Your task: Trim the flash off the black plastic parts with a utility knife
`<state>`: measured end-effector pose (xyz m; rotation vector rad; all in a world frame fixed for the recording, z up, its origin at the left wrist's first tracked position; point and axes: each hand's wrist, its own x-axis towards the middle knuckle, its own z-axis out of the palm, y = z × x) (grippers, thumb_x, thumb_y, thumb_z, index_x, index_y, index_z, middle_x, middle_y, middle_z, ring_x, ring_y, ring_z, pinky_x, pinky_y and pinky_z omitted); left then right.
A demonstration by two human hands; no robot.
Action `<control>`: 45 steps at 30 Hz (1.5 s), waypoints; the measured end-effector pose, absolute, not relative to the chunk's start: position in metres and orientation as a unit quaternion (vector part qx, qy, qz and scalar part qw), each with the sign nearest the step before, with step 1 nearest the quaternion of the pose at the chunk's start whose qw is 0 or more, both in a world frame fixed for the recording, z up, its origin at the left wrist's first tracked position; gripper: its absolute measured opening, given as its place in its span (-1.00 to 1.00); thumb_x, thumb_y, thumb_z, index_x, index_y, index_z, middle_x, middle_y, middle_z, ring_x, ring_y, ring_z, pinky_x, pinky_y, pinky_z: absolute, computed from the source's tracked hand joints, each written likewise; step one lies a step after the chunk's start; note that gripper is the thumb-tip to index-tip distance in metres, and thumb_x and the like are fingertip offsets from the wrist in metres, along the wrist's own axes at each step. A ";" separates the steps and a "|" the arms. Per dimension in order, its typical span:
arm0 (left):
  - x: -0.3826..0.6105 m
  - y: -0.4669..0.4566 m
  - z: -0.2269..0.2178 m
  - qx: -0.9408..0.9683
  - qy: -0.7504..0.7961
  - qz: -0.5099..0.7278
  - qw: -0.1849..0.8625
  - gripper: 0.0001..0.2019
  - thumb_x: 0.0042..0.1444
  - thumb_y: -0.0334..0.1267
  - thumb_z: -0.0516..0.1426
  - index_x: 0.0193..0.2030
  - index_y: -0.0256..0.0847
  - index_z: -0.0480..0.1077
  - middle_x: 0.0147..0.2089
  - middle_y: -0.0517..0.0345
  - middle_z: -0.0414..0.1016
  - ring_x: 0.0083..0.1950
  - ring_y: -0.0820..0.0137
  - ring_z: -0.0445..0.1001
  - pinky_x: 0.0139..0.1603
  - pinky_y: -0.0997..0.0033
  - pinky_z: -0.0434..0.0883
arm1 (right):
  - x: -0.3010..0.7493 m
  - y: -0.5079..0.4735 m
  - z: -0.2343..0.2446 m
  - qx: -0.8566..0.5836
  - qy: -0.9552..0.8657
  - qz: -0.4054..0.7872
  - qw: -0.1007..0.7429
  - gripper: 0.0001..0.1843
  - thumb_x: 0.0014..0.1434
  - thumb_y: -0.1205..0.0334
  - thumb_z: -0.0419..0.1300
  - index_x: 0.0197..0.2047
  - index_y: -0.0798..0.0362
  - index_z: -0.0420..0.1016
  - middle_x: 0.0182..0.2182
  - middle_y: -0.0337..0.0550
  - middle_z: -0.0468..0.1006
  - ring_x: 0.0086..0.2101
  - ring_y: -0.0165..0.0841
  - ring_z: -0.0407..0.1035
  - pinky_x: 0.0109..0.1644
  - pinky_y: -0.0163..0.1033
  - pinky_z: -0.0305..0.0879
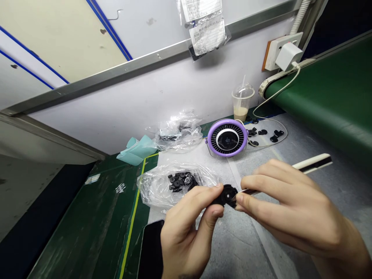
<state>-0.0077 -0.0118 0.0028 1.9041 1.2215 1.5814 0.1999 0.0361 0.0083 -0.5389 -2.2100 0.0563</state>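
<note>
My left hand (pixel 188 226) pinches a round black plastic part (pixel 227 195) between thumb and fingers. My right hand (pixel 290 201) holds a slim tool (pixel 312 163) with a cream and black handle, and its thin metal tip (pixel 242 192) touches that part. Just left of my hands lies a clear plastic bag (pixel 158 190) holding several small black parts. A black phone (pixel 151 248) lies below my left hand.
A second plastic bag (pixel 178 132) of black parts sits by the wall, beside a teal cloth (pixel 136 150). Farther right are a purple round fan (pixel 227 137), a plastic cup (pixel 242 101), loose black parts (pixel 263 133) and a charger (pixel 286 56) on a wall socket. A green belt (pixel 325 93) runs along the right.
</note>
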 end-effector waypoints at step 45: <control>-0.009 -0.014 -0.001 0.689 0.411 0.573 0.169 -0.62 0.27 -0.46 0.29 0.18 -0.05 0.60 -0.08 0.10 0.74 -0.26 0.37 0.66 -0.26 0.45 0.62 | 0.201 0.039 0.008 -0.205 -0.890 0.044 0.405 -0.86 0.44 0.42 0.15 -0.18 0.12 0.51 -0.28 -0.08 0.57 -0.29 -0.32 0.22 -0.20 -0.13 0.11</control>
